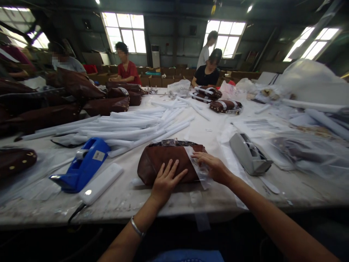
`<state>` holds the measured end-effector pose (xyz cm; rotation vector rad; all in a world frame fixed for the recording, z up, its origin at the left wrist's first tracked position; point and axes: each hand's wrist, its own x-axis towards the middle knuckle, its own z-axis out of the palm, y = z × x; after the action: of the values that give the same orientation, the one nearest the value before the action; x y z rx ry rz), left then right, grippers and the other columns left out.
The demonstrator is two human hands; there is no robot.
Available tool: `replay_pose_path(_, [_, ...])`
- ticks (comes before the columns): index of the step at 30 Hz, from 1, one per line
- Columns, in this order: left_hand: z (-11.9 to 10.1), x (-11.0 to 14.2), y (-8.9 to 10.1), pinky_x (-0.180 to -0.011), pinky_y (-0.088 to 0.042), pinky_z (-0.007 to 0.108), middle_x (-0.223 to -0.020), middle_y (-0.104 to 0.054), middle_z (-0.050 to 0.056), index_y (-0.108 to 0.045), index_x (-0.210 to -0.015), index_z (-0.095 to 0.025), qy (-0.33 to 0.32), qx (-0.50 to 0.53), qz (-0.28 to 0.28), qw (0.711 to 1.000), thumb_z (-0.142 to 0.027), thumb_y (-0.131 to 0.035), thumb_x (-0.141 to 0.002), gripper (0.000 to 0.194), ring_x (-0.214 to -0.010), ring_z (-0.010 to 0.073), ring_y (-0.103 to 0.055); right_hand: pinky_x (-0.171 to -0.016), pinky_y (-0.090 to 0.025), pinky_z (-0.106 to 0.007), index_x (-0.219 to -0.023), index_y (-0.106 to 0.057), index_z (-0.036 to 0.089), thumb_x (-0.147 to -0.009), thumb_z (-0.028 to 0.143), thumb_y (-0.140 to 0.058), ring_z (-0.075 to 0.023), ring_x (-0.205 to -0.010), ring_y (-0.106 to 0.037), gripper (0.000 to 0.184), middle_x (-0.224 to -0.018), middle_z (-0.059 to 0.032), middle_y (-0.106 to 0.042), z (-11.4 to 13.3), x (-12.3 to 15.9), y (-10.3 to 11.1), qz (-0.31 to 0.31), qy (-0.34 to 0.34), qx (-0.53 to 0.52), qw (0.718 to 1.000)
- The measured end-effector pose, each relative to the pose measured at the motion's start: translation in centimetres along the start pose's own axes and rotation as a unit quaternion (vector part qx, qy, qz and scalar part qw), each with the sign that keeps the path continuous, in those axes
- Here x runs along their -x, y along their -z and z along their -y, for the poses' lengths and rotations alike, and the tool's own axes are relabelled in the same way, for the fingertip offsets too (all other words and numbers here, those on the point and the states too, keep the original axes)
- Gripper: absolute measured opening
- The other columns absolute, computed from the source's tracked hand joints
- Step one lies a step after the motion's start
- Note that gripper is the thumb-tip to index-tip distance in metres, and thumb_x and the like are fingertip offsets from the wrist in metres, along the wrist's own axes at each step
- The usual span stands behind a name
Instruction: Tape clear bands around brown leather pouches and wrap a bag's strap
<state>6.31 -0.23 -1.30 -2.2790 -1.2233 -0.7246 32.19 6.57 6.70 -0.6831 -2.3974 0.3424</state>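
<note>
A brown leather bag (pixel 151 162), folded into a bundle, lies on the table in front of me. My left hand (pixel 166 178) rests flat on its front with the fingers spread. Around the bag's right part runs a whitish wrapping strip (pixel 194 160), its lower end hanging down the front. My right hand (pixel 214 167) is at this strip, with bent fingers closed on it and fingertips against the bag's right side. A patterned piece (pixel 169 142) shows along the bag's top edge. The bag's underside and back are hidden.
A blue tape dispenser (pixel 84 163) and a white corded device (pixel 102 183) stand left, a grey tape dispenser (pixel 249 154) right. Behind lie many white rolled strips (pixel 131 125), a pile of brown bags (pixel 54 109) and wrapped bags (pixel 226 105). Several people work across the table.
</note>
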Motion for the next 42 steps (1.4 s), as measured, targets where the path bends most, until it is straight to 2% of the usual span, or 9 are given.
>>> replay_pose_path(6, [-0.2,-0.1,0.1,-0.109,-0.045,0.052,-0.153,-0.045,0.009,-0.040,-0.149,-0.038,0.003,-0.003,-0.001,1.000,-0.016,-0.056,-0.094,0.061,-0.140,0.0324,-0.044,-0.112,-0.043,-0.045,-0.140,-0.053,0.026,-0.081,0.010,-0.061,-0.0268,-0.134,-0.050,0.062,-0.145,-0.0096,-0.054,-3.2,-3.2,0.8,0.033,-0.040,0.030,0.998])
replay_pose_path(9, [-0.2,-0.2,0.2,-0.109,-0.045,0.051,-0.153,-0.046,0.009,-0.039,-0.149,-0.038,0.001,-0.009,-0.010,1.000,-0.013,-0.052,-0.095,0.060,-0.141,0.0319,-0.043,-0.112,-0.042,-0.044,-0.137,-0.059,0.024,-0.077,0.018,-0.069,-0.0302,-0.136,-0.048,0.061,-0.148,-0.0104,-0.051,-5.5,-6.4,1.1,0.114,-0.042,-0.010,0.993])
replay_pose_path(13, [-0.2,-0.1,0.1,-0.110,-0.044,0.050,-0.153,-0.045,0.009,-0.038,-0.150,-0.037,0.001,-0.013,-0.009,1.000,-0.012,-0.049,-0.096,0.060,-0.142,0.0313,-0.041,-0.102,-0.050,-0.039,-0.111,-0.076,0.027,-0.075,0.027,-0.073,-0.0304,-0.113,-0.066,0.036,-0.118,-0.0025,-0.073,-8.3,-9.4,0.3,0.177,-0.097,-0.102,0.974])
replay_pose_path(16, [-0.2,0.0,0.0,-0.110,-0.044,0.050,-0.152,-0.047,0.008,-0.039,-0.149,-0.038,0.007,-0.013,-0.015,1.000,-0.014,-0.049,-0.097,0.059,-0.141,0.0310,-0.043,-0.093,-0.054,-0.039,-0.101,-0.079,0.027,-0.076,0.028,-0.071,-0.0302,-0.097,-0.072,0.026,-0.099,0.0001,-0.078,-10.1,-10.0,-0.4,0.139,-0.150,-0.115,0.972])
replay_pose_path(19, [-0.2,0.0,-0.1,-0.110,-0.044,0.050,-0.152,-0.046,0.008,-0.038,-0.150,-0.038,0.010,-0.011,-0.019,1.000,-0.016,-0.050,-0.097,0.059,-0.140,0.0309,-0.044,-0.095,-0.054,-0.043,-0.107,-0.078,0.023,-0.080,0.032,-0.067,-0.0316,-0.101,-0.071,0.031,-0.105,-0.0028,-0.077,-10.9,-9.3,-0.5,0.074,-0.186,-0.120,0.972])
replay_pose_path(23, [-0.3,0.0,-0.2,-0.110,-0.044,0.050,-0.153,-0.045,0.009,-0.037,-0.150,-0.038,0.012,-0.007,-0.014,1.000,-0.015,-0.051,-0.096,0.060,-0.141,0.0312,-0.043,-0.099,-0.052,-0.046,-0.110,-0.076,0.022,-0.085,0.041,-0.062,-0.0301,-0.104,-0.070,0.034,-0.108,-0.0033,-0.076,-9.8,-7.8,-0.2,0.024,-0.221,-0.150,0.963])
replay_pose_path(31, [-0.3,0.1,-0.5,-0.111,-0.043,0.051,-0.153,-0.045,0.008,-0.038,-0.150,-0.038,0.015,-0.003,-0.020,1.000,-0.015,-0.052,-0.096,0.061,-0.141,0.0316,-0.042,-0.091,-0.056,-0.044,-0.099,-0.077,0.017,-0.078,0.058,-0.071,-0.0232,-0.085,-0.072,0.046,-0.088,-0.0047,-0.077,-8.6,-7.9,0.6,-0.070,-0.309,-0.297,0.901])
replay_pose_path(37, [-0.3,0.0,-0.3,-0.110,-0.044,0.051,-0.153,-0.045,0.009,-0.039,-0.149,-0.037,0.014,-0.001,-0.018,1.000,-0.016,-0.052,-0.096,0.059,-0.141,0.0317,-0.043,-0.097,-0.054,-0.049,-0.102,-0.078,0.019,-0.081,0.049,-0.071,-0.0296,-0.097,-0.071,0.037,-0.097,-0.0044,-0.078,-5.1,-6.7,1.5,-0.058,-0.270,-0.256,0.926])
replay_pose_path(42, [-0.2,0.0,0.0,-0.111,-0.043,0.050,-0.153,-0.045,0.008,-0.039,-0.149,-0.037,0.012,0.007,-0.006,1.000,-0.016,-0.054,-0.096,0.060,-0.141,0.0310,-0.042,-0.109,-0.048,-0.047,-0.119,-0.073,0.026,-0.091,0.022,-0.057,-0.0278,-0.118,-0.064,0.032,-0.122,-0.0035,-0.071,-0.6,-1.8,0.3,-0.009,-0.121,-0.163,0.979])
